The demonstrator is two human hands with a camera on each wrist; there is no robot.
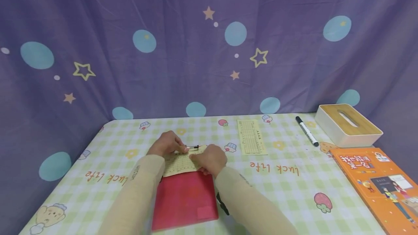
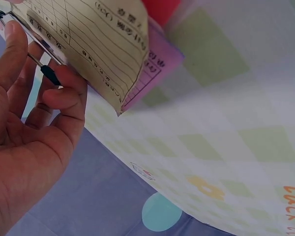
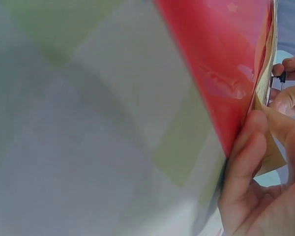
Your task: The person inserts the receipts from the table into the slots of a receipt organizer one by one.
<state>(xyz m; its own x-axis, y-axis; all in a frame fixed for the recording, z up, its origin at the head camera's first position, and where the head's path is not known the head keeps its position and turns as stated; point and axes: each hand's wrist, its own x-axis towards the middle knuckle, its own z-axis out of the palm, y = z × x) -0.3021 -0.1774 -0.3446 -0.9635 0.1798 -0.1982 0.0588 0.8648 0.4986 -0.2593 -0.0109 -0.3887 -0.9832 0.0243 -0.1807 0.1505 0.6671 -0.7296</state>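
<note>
A red plastic folder (image 1: 186, 200) lies in front of me, with a yellow printed form pad (image 1: 181, 164) over its far end. At the pad's far edge is a metal clip (image 1: 193, 147) with black tips. My left hand (image 1: 168, 144) pinches this clip between thumb and fingers; the left wrist view shows the thumb against its metal bar. A purple sheet (image 2: 164, 54) peeks out beneath the yellow top form. My right hand (image 1: 213, 159) grips the pad's right side, thumb on top. In the right wrist view its fingers are at the folder's edge, beside the yellow paper (image 3: 273, 157).
A separate yellow form (image 1: 251, 137) lies at the back, right of the hands. Farther right are a black-and-white marker (image 1: 307, 131), a tissue box (image 1: 346, 126) and an orange book (image 1: 372, 180). Some dark thing (image 1: 222, 204) is half hidden by my right forearm. A purple curtain (image 1: 183, 75) hangs behind the table.
</note>
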